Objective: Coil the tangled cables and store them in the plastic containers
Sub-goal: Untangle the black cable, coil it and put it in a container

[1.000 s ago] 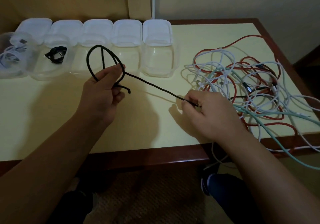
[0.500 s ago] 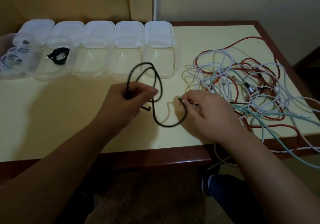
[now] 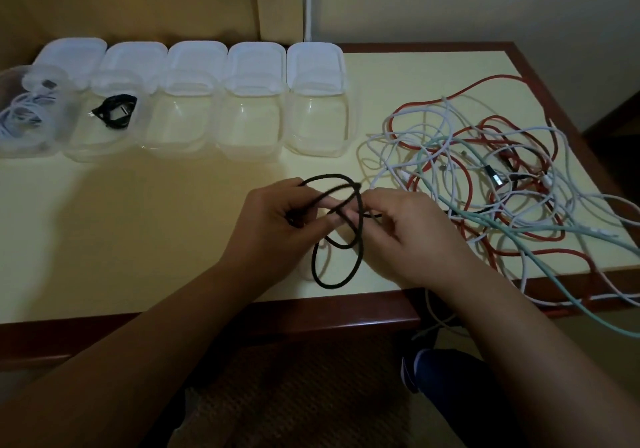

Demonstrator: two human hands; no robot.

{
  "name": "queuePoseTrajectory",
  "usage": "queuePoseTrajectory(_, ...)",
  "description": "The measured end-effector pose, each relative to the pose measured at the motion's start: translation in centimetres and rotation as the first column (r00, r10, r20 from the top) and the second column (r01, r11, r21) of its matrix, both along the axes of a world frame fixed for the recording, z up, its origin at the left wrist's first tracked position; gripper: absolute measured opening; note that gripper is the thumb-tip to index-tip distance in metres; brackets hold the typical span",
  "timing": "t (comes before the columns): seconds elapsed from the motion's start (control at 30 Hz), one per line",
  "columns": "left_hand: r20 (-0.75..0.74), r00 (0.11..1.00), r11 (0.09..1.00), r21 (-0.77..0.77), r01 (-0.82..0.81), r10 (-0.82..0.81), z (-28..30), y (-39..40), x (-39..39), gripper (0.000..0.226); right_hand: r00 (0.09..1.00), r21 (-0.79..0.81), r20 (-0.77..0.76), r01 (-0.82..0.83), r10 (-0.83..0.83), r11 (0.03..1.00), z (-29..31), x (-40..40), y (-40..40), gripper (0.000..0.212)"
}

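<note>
Both hands meet over the table's [image 3: 138, 239] front edge: left hand [image 3: 277, 225] and right hand [image 3: 405, 236] each pinch the thin matte black cable [image 3: 325, 283], looped into rough ovals. Right fingertips mostly hidden. Clear plastic boxes [image 3: 317, 125] behind; one w/ a black coil [image 3: 116, 112], another w/ white cable [image 3: 20, 118]. Tangled pile [image 3: 485, 177] at right.

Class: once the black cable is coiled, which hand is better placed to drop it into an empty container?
Left, probably: the left hand already grips the black cable loops and lies nearer the empty containers.
</note>
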State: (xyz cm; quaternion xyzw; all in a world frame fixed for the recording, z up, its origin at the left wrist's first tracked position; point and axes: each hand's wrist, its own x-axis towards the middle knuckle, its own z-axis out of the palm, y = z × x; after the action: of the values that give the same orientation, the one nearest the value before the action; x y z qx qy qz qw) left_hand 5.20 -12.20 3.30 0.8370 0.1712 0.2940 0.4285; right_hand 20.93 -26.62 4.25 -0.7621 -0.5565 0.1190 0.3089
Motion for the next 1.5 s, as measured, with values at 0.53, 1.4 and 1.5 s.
queuePoseTrajectory(0.53,0.055,0.927,0.875,-0.356,-0.329,0.370,1.8,6.5,-2.1,0.011,0.974,-0.012,0.029,0.223,-0.223,0.975,-0.9,0.9,0.1,0.021)
queuePoseTrajectory(1.4,-0.153,0.983,0.970,-0.232,0.067,-0.104,0.5,-0.2,2.3,0.026,0.996,0.099,-0.035,0.086,-0.083,0.991,-1.5,1.5,-0.5,0.020)
queuePoseTrajectory(1.5,-0.157,0.981,0.993,-0.053,0.104,-0.111,0.7,0.2,1.7,0.021,0.995,0.099,-0.044,0.096,-0.092,0.990,-1.4,1.6,-0.4,0.016)
